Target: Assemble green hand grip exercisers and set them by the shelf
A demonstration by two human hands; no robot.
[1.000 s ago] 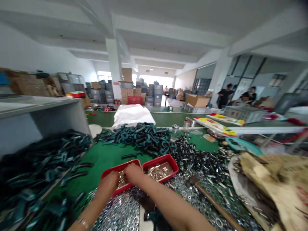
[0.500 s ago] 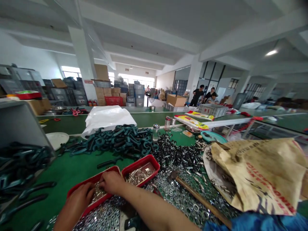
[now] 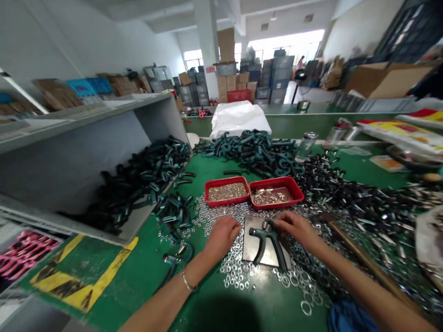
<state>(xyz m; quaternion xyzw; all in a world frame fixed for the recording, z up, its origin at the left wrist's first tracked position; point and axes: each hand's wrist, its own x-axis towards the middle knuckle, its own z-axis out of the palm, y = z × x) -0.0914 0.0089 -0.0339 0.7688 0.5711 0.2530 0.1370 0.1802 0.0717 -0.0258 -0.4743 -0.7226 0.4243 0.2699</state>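
My left hand (image 3: 223,236) is closed in a pinch above loose metal washers (image 3: 233,265), left of a flat metal plate (image 3: 248,240). Whatever its fingertips hold is too small to make out. On the plate lies a dark green two-handled tool (image 3: 260,246), its handles spread toward me and short metal cylinders at its head. My right hand (image 3: 296,227) pinches the upper right of that head. Beyond the hands, a red tray of tiny metal parts (image 3: 226,192) stands beside a red tray of pins (image 3: 273,195).
A hammer (image 3: 360,251) lies on the right among washers and black-headed parts (image 3: 349,193). Green hook-shaped pieces (image 3: 256,150) are heaped behind the trays. On the left, a grey bin (image 3: 159,115) holds more green parts, and another green tool (image 3: 173,259) rests near my left forearm.
The view has swung left and down. Both hands have left the left red tray; my right hand is now at the green tool, my left above the washers.
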